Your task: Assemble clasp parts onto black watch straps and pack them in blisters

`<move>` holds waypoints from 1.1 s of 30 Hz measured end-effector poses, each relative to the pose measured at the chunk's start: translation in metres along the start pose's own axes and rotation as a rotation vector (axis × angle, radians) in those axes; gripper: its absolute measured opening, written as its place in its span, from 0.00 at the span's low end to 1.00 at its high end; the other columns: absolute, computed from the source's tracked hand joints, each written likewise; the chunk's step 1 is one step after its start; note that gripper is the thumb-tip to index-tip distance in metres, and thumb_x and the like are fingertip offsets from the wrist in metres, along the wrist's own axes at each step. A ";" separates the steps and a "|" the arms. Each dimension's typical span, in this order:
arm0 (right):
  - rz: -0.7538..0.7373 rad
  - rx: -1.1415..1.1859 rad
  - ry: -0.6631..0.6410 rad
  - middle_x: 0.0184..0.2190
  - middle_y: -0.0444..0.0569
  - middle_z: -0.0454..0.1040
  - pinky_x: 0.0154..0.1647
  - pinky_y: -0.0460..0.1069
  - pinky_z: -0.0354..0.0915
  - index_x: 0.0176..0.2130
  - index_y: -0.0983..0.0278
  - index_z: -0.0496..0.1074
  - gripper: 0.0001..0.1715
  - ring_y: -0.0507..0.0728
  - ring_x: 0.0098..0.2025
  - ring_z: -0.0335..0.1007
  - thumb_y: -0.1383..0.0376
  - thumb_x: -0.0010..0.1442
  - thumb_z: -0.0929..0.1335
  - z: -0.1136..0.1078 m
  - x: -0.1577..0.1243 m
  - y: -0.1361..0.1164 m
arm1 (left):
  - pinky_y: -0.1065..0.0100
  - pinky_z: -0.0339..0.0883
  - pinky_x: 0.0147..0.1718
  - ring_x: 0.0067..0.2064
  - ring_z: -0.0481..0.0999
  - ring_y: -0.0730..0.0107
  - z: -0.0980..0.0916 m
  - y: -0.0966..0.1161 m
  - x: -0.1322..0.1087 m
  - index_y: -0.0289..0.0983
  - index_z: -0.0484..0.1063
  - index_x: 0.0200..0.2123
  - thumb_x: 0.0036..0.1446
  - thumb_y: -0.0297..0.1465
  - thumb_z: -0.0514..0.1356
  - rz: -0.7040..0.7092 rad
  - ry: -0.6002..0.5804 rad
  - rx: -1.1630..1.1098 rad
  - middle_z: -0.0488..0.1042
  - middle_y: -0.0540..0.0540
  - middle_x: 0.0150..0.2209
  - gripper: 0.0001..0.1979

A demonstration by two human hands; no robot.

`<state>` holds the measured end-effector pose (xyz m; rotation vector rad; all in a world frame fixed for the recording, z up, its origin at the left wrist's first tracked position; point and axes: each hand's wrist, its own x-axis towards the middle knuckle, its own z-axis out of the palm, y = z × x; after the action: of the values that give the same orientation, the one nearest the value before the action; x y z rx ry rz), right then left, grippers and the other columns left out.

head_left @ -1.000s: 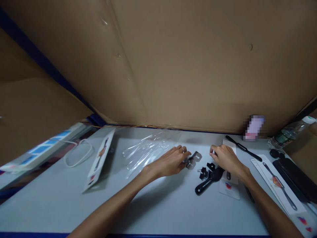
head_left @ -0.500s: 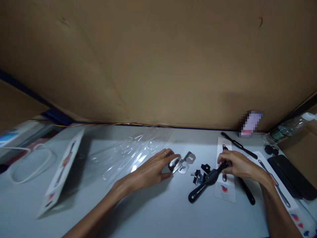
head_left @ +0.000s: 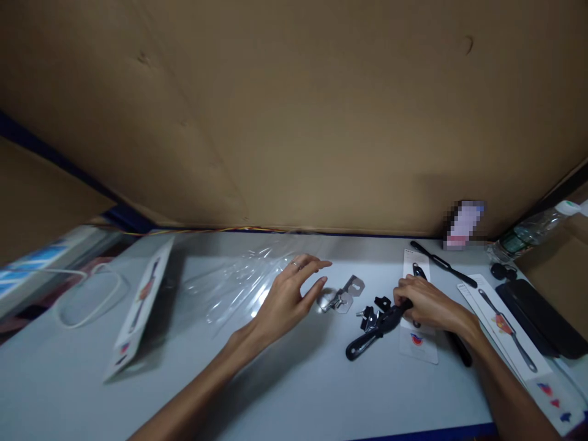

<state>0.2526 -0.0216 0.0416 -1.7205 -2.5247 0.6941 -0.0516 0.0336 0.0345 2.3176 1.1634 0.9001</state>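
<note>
Black two-handled tool (head_left: 389,320) slants across the tabletop (head_left: 298,392), far right end clasped in the right grip (head_left: 425,301); left grip (head_left: 293,288), open and empty, is farther off, near metal plates (head_left: 346,303).

light: dim, upper wall murky | glare: clear plastic (head_left: 243,282) | shadows: soft, table (head_left: 298,398) | blur: left card (head_left: 143,297)

No readable text or numbers anywhere.
</note>
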 end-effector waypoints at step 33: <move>0.181 0.163 0.620 0.40 0.52 0.76 0.46 0.52 0.64 0.40 0.63 0.74 0.06 0.60 0.44 0.72 0.68 0.63 0.66 0.004 0.026 -0.043 | 0.78 0.49 0.17 0.16 0.54 0.83 0.011 0.028 -0.005 0.41 0.56 0.33 0.57 0.44 0.65 -0.601 -0.054 -1.240 0.59 0.60 0.19 0.20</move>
<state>0.2033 -0.0132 0.0481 -1.7693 -1.8664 0.2880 -0.0309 0.0127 0.0415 0.9237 0.7967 0.9059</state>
